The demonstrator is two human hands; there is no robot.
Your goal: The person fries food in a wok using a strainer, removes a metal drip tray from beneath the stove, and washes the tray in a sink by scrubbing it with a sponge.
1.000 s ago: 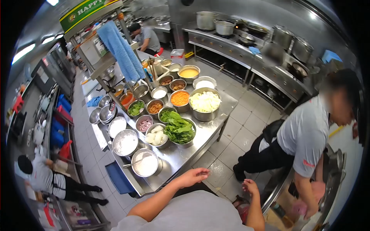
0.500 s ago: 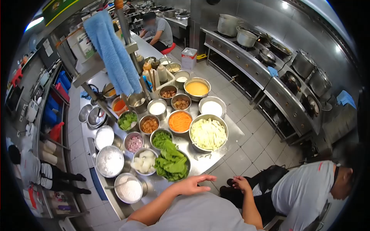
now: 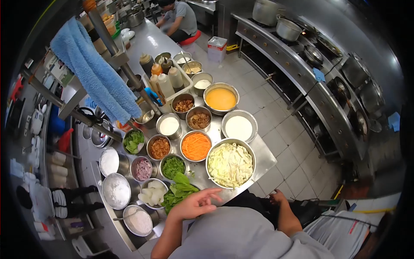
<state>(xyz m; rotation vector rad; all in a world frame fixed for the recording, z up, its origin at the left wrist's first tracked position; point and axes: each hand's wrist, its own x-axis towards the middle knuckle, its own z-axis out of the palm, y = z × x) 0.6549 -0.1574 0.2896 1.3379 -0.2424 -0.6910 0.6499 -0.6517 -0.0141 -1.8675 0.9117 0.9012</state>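
Observation:
My left hand (image 3: 196, 203) is held up over the near edge of the counter with its fingers spread, and nothing is in it. Directly beside it, partly hidden by the hand, lie green leafy vegetables (image 3: 177, 193). Shredded cabbage (image 3: 230, 164) fills a large steel bowl just beyond the fingers. Close by are bowls of peeled white vegetable pieces (image 3: 153, 193), chopped green herbs (image 3: 173, 166) and carrot strips (image 3: 196, 146). Off the counter, low on my right, my right hand (image 3: 278, 197) hangs loosely with fingers slightly apart; no object shows in it.
Bowls of white powder (image 3: 116, 191), orange liquid (image 3: 221, 99) and chopped meat (image 3: 199, 121) crowd the counter (image 3: 264, 160). A blue towel (image 3: 92, 71) hangs from the frame at left. Stoves (image 3: 297, 73) line the right wall. A person (image 3: 340, 233) is close on my right.
My view has turned and shifted, and my body is nearer the counter's right end. My left hand remains raised and spread. My right hand has lowered slightly; the person on my right is farther out of view.

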